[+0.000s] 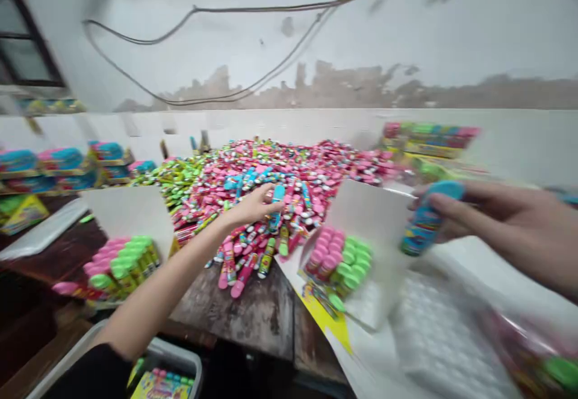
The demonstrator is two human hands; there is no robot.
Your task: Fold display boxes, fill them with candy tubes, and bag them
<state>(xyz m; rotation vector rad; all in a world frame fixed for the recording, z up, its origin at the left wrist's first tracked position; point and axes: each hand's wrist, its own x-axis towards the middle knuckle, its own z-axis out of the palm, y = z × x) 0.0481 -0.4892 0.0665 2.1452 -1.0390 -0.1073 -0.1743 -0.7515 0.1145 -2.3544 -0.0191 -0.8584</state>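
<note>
My right hand (501, 221) is clenched around a blue-capped tube (427, 221) at the right of the frame, just above an open cardboard display box (374, 218) filled with pink- and green-capped tubes. My left hand (255, 204) is at the centre, over a heap of tubes (289, 176); I can't tell whether it's grasping one. Another filled display box (129, 218) sits lower left on the worn wooden table (244, 321), with stacked boxes (58, 167) at the far left.
</note>
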